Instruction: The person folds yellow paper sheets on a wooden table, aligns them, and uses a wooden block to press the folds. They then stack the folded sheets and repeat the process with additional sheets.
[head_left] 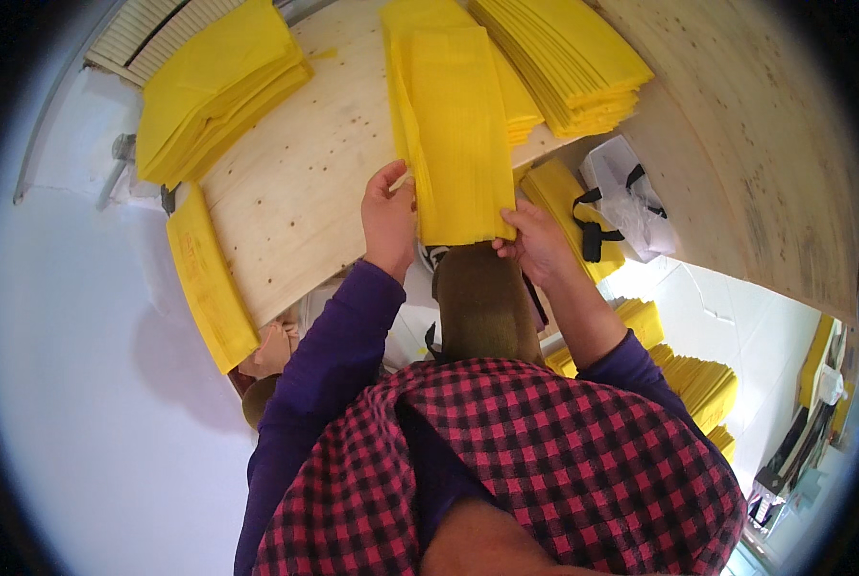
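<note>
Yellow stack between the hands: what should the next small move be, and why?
Perhaps the left hand should straighten the yellow stack along its left edge: layers look staggered there, beside that hand, while the right hand holds the near right corner.

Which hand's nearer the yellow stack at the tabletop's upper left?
Left. The left hand is right of and below the yellow stack, by the left edge of the folded yellow piece; the right hand is farther, at its lower right corner.
</note>
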A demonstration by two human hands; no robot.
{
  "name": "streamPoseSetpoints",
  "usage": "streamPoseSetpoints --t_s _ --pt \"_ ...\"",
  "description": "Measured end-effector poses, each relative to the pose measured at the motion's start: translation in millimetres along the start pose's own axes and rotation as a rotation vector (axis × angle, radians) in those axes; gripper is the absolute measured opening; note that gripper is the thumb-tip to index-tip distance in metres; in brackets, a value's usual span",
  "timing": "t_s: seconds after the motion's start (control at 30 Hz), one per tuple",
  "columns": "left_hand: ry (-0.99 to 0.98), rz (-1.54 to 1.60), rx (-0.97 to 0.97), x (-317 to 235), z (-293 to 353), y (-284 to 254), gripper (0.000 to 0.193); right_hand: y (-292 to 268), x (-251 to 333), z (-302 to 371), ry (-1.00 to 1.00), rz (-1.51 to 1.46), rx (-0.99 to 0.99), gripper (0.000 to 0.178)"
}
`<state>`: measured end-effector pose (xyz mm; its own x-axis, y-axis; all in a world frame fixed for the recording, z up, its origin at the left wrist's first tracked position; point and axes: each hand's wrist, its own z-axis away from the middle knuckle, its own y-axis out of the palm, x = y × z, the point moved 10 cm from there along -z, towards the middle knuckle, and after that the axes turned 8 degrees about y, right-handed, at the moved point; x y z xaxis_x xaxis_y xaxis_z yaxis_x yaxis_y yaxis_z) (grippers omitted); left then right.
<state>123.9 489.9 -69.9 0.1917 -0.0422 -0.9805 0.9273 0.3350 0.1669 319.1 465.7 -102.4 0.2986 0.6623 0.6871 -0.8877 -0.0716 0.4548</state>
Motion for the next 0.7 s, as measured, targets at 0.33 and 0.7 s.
streamPoseSetpoints --t_s 0.33,0.7 --pt "-0.569 0.563 0.203 43.2 10.9 30.2 0.021 -0.4 -4.2 -3.3 0.032 0.011 0.059 0.022" --pt "-0.154 0.154 0.200 -10.5 18.5 5.4 0.030 14.5 30.1 -14.9 -0.068 0.014 0.038 0.033"
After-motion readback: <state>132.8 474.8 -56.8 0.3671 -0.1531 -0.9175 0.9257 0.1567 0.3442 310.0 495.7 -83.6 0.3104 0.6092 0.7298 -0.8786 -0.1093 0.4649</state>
